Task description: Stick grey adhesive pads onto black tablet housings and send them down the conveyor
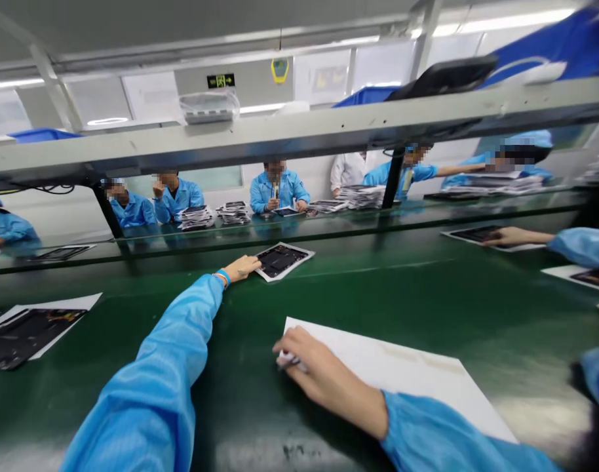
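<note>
My left hand [241, 267] is stretched far out over the green belt [378, 295]. Its fingers lie on the near edge of a dark panel on a white sheet [282, 259], and I cannot see whether they grip it. Close to me, my right hand [309, 367] is curled on the left corner of a large white sheet [402, 373] lying flat on the belt. Something small and whitish shows under its fingers, too small to name. Both arms wear light blue sleeves.
Another dark panel on white paper [29, 331] lies at the left. A co-worker's hand [506, 237] at the right rests on a further panel [476, 234]. Several people in blue sit behind the far ledge with stacks of panels [233, 213]. A metal shelf rail [299, 131] crosses overhead.
</note>
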`<action>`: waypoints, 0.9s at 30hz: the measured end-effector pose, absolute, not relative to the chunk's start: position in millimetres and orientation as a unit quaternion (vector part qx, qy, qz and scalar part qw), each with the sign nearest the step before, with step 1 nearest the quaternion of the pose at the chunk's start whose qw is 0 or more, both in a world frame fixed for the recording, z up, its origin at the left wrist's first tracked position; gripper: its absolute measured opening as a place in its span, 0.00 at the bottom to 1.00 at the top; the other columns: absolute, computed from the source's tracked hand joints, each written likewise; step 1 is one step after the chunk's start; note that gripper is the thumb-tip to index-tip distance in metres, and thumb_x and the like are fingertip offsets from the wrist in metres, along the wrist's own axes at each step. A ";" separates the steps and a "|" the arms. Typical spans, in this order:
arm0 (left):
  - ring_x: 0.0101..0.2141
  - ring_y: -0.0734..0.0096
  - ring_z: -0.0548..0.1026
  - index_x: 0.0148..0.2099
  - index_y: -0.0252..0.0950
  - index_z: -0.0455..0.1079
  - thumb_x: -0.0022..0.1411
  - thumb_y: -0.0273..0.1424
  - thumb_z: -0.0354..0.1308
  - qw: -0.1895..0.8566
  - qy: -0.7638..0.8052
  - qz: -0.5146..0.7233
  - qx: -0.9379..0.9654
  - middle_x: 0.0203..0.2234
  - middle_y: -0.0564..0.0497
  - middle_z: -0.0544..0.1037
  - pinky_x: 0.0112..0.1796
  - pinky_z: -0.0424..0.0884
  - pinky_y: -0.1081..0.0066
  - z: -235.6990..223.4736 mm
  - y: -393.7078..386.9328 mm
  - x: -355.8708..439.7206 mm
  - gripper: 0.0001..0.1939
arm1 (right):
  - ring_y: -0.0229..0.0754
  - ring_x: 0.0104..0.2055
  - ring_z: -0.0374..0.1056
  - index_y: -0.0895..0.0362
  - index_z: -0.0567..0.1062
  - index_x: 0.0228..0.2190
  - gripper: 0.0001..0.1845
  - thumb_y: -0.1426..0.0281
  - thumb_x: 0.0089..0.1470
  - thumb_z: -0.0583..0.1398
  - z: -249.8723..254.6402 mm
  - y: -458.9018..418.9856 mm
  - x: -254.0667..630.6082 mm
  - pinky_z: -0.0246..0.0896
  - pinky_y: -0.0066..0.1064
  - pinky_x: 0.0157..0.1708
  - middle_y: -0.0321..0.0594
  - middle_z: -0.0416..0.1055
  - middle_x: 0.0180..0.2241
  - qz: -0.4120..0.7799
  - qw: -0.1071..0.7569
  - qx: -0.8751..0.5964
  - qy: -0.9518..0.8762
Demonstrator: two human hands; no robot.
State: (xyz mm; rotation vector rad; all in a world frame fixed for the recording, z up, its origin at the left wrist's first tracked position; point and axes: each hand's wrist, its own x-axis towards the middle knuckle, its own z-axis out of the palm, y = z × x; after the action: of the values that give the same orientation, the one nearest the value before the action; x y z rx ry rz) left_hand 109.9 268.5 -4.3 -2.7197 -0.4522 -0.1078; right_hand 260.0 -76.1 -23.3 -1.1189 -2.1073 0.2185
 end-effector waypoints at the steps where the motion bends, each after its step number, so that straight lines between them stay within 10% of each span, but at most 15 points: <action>1: 0.47 0.61 0.75 0.55 0.33 0.69 0.70 0.37 0.59 0.183 -0.173 -0.038 -0.967 0.50 0.44 0.73 0.48 0.75 0.56 -3.9 265.4 103.2 0.16 | 0.45 0.40 0.68 0.55 0.73 0.39 0.12 0.79 0.54 0.56 -22.5 -71.5 263.8 0.66 0.36 0.39 0.44 0.73 0.37 0.090 0.386 -0.438 -0.807; 15: 0.44 0.64 0.75 0.53 0.33 0.69 0.70 0.37 0.58 0.134 -0.324 -0.086 -0.933 0.47 0.46 0.74 0.45 0.75 0.59 29.9 196.1 41.5 0.15 | 0.49 0.36 0.73 0.55 0.79 0.36 0.18 0.55 0.52 0.59 -7.8 -27.9 320.8 0.67 0.41 0.40 0.45 0.79 0.35 0.083 0.557 -0.584 -0.585; 27: 0.35 0.66 0.68 0.49 0.35 0.68 0.63 0.13 0.44 0.087 -0.260 -0.075 -0.959 0.38 0.47 0.70 0.36 0.65 0.69 0.5 -39.2 -8.0 0.20 | 0.35 0.26 0.57 0.58 0.81 0.35 0.21 0.53 0.52 0.62 5.1 -39.4 328.5 0.54 0.31 0.25 0.44 0.76 0.34 0.183 0.665 -0.550 -0.472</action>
State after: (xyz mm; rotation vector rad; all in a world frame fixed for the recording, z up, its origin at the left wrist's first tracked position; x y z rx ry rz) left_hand -8.0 -39.2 0.5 -2.8560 -0.7746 -0.2221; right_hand 328.5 -39.4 5.1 -1.2418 -1.0658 0.4134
